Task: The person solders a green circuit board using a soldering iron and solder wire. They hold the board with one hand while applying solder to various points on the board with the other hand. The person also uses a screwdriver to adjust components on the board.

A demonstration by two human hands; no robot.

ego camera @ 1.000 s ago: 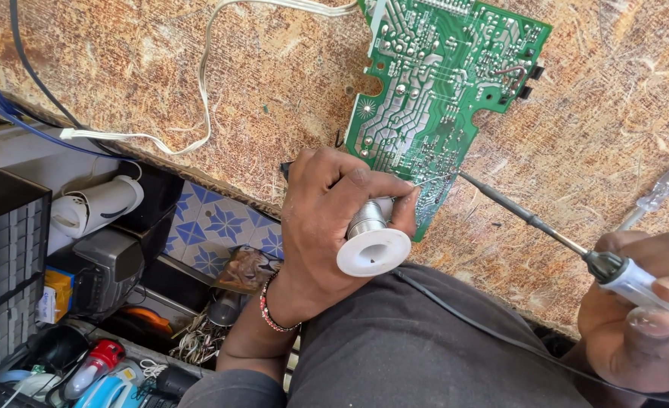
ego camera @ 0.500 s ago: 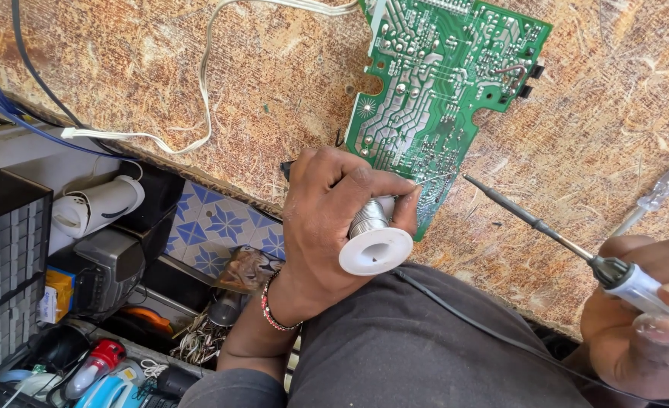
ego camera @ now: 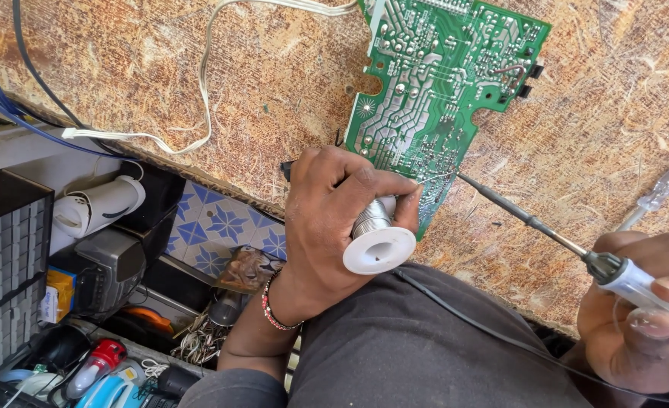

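**Solder Spool and Iron Met at the Board's Lower Corner**

Nearest the camera, the left hand (ego camera: pixel 334 227) was wrapped around a white-flanged spool of solder wire (ego camera: pixel 376 238), its fingers clamped on the barrel so the flange faced the person. A thin strand of solder (ego camera: pixel 434 178) ran from the fingertips toward the board, seemingly held short for steady feeding. A beaded bracelet (ego camera: pixel 274 310) circled that wrist.

At the lower right, the right hand (ego camera: pixel 644 317) closed its fingers on the clear handle of a soldering iron (ego camera: pixel 546 227), gripped far back; its long dark shaft slanted up and left, with the tip just beside the strand's end at the lower edge of the green circuit board (ego camera: pixel 440 83). The iron's cord (ego camera: pixel 485 325) trailed across the lap.

The board lay solder side up on the rough chipboard bench (ego camera: pixel 259 98), its narrow lower tab near the bench's front edge, likely to keep the joint within easy reach. A clear-handled screwdriver (ego camera: pixel 663 189) lay well apart to the right, and a white wire (ego camera: pixel 206 113) looped across the bench to the left. Bare bench lay around the board on both sides. Below the edge on the left sat cluttered tool trays (ego camera: pixel 85 355).
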